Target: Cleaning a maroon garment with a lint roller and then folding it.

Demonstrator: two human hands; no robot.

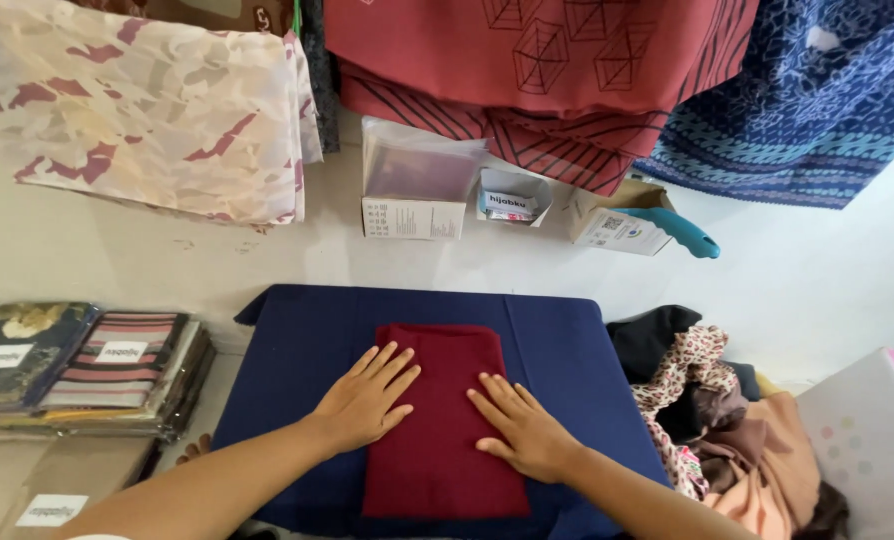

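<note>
While both hands lie flat with fingers spread, they press on a folded maroon cloth (437,420) that rests lengthwise in the middle of a navy blue padded board (557,340). The left hand (367,400) sits palm down on the cloth's left edge, its fingers fanned toward the upper right, partly on the maroon fabric and partly over the blue surface. The right hand (522,430) lies palm down on the cloth's right half, fingers pointing up and to the left; neither hand grips anything, and a strip of maroon shows between them.

To the left of the board, stacks of packaged patterned cloths (87,365) in clear wrappers lie side by side. To the right, a loose heap of fabrics (727,420) in black, leopard print, brown and peach lies just beside the board, with a pale box (867,440) at the far right edge.

Along the wall beyond the board stand a white carton with a clear bag (417,190), a small open box (512,198), and a cardboard box (617,225) with a teal handle (682,232) sticking out. Above them hang a cream cloth with red patches (147,110), a red patterned cloth (547,70) and a blue patterned cloth (807,100).
</note>
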